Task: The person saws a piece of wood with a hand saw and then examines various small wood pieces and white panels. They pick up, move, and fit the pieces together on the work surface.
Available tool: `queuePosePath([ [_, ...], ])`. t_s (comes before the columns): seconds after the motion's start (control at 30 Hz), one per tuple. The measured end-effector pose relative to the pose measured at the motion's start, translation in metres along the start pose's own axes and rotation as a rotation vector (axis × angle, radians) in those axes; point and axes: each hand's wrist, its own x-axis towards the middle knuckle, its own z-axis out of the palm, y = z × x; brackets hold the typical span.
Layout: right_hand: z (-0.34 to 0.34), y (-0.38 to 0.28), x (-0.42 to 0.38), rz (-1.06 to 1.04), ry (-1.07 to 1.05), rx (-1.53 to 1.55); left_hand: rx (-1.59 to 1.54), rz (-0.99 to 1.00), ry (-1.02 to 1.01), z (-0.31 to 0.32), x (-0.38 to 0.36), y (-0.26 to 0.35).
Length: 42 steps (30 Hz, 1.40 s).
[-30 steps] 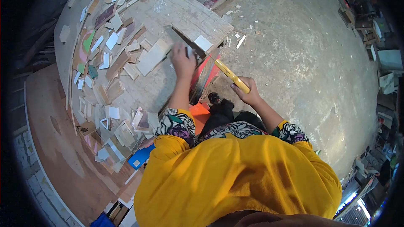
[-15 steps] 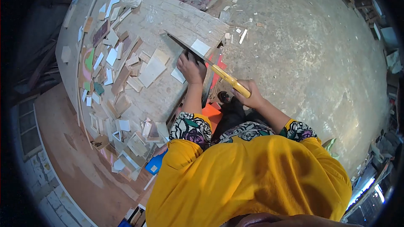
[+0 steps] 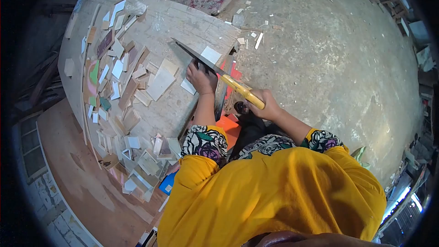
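At bench edge, right hand [image 3: 267, 105] grips saw [image 3: 215, 68], left hand [image 3: 201, 77] pinning wood pc [image 3: 210, 55].

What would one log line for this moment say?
right hand: grips yellow-handled handsaw | left hand: presses small white board piece | wooden workbench

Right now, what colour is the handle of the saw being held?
Yellow. The saw handle, gripped by the right hand, shows plainly in the head view.
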Motion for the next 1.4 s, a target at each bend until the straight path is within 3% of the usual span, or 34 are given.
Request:
queuePosePath([
  [0.07, -0.005, 0.003, -0.015, 0.021, -0.016, 0.01, -0.119, -0.112, 0.027, 0.023, -0.001, -0.017],
  [0.23, -0.008, 0.007, -0.024, 0.047, -0.016, 0.036, -0.017, 0.015, 0.011, 0.003, 0.001, -0.004],
  [0.37, 0.011, 0.012, 0.017, 0.005, 0.031, -0.028, -0.034, 0.067, 0.026, -0.007, 0.001, 0.005],
  [0.93, 0.014, 0.011, 0.025, -0.002, -0.042, -0.204, -0.07, 0.053, 0.059, -0.01, 0.001, 0.01],
  [1.13, 0.01, 0.026, 0.011, -0.025, -0.034, -0.064, 0.001, 0.062, 0.032, -0.01, 0.002, 0.007],
  [1.23, -0.001, 0.02, -0.021, -0.051, 0.056, -0.068, -0.253, -0.1, 0.057, -0.019, 0.004, 0.017],
  [1.3, -0.007, 0.016, -0.032, -0.045, 0.011, -0.023, -0.112, 0.073, 0.051, -0.022, 0.004, 0.017],
  [1.4, -0.004, 0.003, -0.024, 0.024, 0.055, 0.041, -0.189, 0.039, 0.052, -0.017, 0.004, 0.013],
])
